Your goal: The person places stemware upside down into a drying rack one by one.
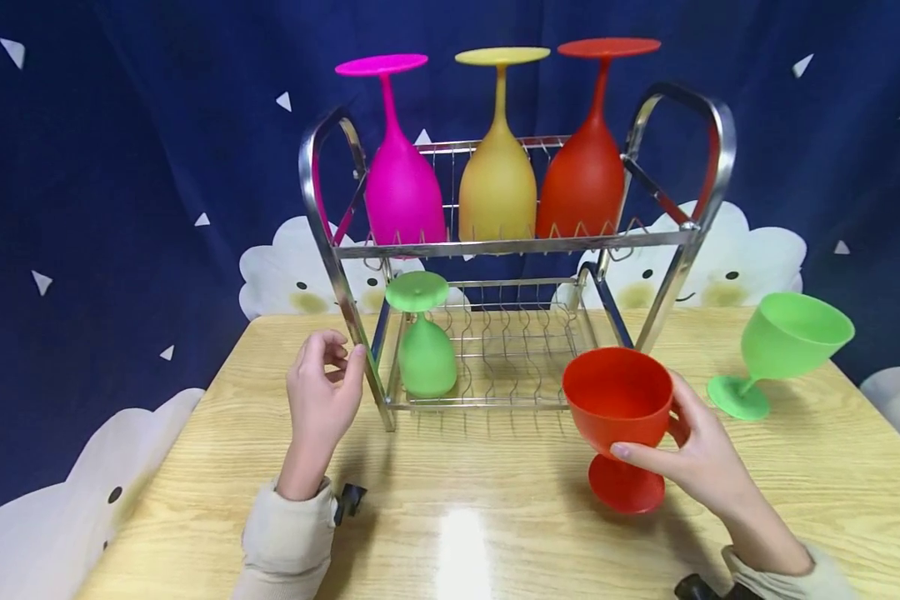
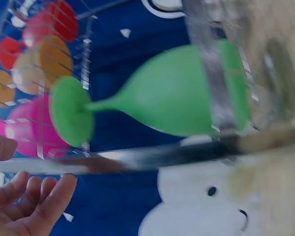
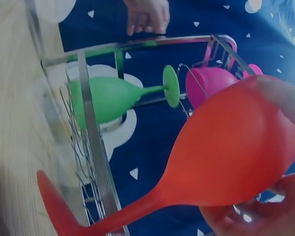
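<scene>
My right hand [image 1: 708, 462] grips a red plastic goblet [image 1: 615, 400] by the bowl, thumb on the near side. The goblet is mouth up, its foot low over the table in front of the rack's right part; I cannot tell if it touches. My left hand [image 1: 324, 392], fingers loosely bent and holding nothing, is beside the left post of the two-tier metal rack [image 1: 510, 245]. On the lower tier, at the left, a green goblet [image 2: 167, 93] stands upside down. The upper tier carries inverted pink [image 1: 405, 196], yellow [image 1: 497, 187] and red goblets [image 1: 583, 187].
Another green goblet [image 1: 795, 337] stands mouth up on the wooden table [image 1: 195, 500], right of the rack. Behind the table hangs a dark blue curtain [image 1: 157, 125] with white triangles and clouds.
</scene>
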Available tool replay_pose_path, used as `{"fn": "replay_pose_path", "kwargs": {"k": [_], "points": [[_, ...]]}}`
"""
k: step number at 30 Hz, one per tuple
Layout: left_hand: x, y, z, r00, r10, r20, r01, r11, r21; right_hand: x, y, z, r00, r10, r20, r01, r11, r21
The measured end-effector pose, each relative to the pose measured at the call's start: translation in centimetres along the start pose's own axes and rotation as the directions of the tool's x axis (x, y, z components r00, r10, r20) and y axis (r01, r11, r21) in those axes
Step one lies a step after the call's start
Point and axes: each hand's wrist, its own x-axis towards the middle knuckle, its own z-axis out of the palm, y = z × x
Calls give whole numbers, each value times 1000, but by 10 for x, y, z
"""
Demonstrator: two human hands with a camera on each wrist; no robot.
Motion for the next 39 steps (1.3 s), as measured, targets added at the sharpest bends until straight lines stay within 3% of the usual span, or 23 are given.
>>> {"fn": "replay_pose_path", "kwargs": {"k": [4, 9, 13, 20, 26, 30, 33, 36, 39], "points": [[-2, 16, -1, 996, 83, 39, -81, 996, -48, 2, -3, 8, 1000, 10, 10, -9, 997, -73], [-9, 37, 6, 975, 94, 202, -55, 980, -191, 3, -4, 17, 1000, -17, 25, 19, 996, -84], [-16, 51, 15, 932, 108, 346, -2, 956, -292, 3, -5, 25, 998, -50, 45, 54, 994, -98], [-20, 70, 33, 831, 114, 544, 113, 924, -366, 11, -13, 35, 993, -94, 75, 106, 979, -176], [-17, 78, 41, 790, 126, 600, 155, 906, -394, 21, -23, 43, 984, -112, 141, 143, 960, -240], [-18, 82, 46, 751, 138, 646, 118, 934, -336, 23, -26, 50, 974, -145, 176, 193, 935, -296], [-20, 84, 50, 722, 153, 675, 47, 962, -268, 22, -25, 53, 962, -188, 198, 250, 897, -364], [-21, 85, 53, 711, 182, 679, -23, 971, -236, 23, -25, 57, 949, -233, 211, 303, 857, -417], [-21, 84, 54, 713, 219, 666, -54, 964, -259, 23, -25, 58, 943, -260, 209, 329, 831, -448]]}}
